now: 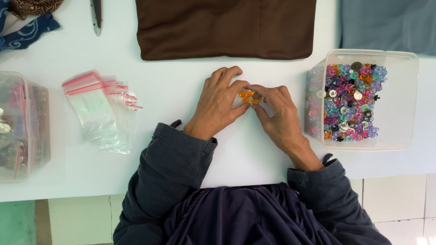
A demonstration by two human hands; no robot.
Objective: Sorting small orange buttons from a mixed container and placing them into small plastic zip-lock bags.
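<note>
My left hand [219, 103] and my right hand [278, 115] meet at the middle of the white table [181, 86]. Together their fingertips pinch a small cluster of orange plastic snap buttons [248, 96]. Whether a small clear bag is also between the fingers, I cannot tell. A clear plastic tub [399, 104] to the right of my right hand holds a heap of many-coloured snap buttons [349, 102].
A fanned pile of small clear zip bags with red strips [102, 109] lies to the left. Another clear box [22, 127] sits at the left edge. Folded brown cloth [225, 27] and grey-blue cloth [386, 22] lie at the back, with scissors [96, 16] beside them.
</note>
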